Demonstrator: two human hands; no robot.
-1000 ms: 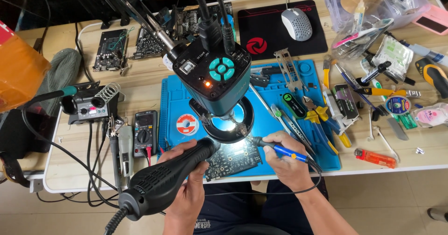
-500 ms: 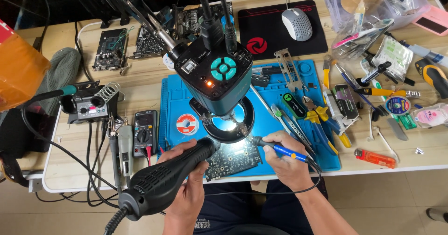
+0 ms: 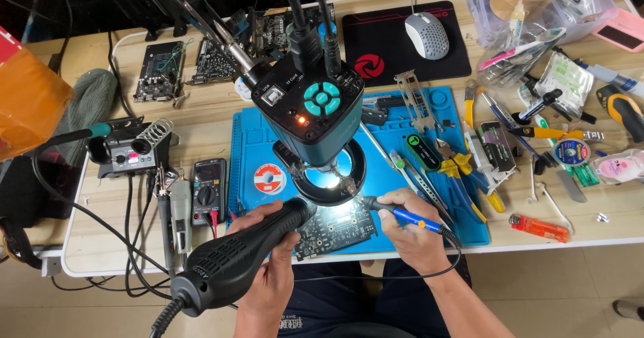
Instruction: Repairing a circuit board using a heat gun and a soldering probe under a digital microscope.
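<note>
Your left hand (image 3: pixel 272 271) grips the black hot-air gun (image 3: pixel 235 261), nozzle angled toward the circuit board (image 3: pixel 335 225) at the near edge of the blue mat (image 3: pixel 396 183); your right hand (image 3: pixel 416 227) pinches a blue-handled soldering iron (image 3: pixel 402 215) just right of it. Round red-and-white solder reel (image 3: pixel 270 178) left on the mat; orange lighter (image 3: pixel 539 228) far right

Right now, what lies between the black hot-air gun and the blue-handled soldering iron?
In the head view, a dark circuit board lies between the hot-air gun and soldering iron.

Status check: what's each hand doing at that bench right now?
Left hand grips black hot-air gun. Right hand holds blue-handled soldering iron. Both tips at dark circuit board under the microscope's ring light. Nothing between.
</note>
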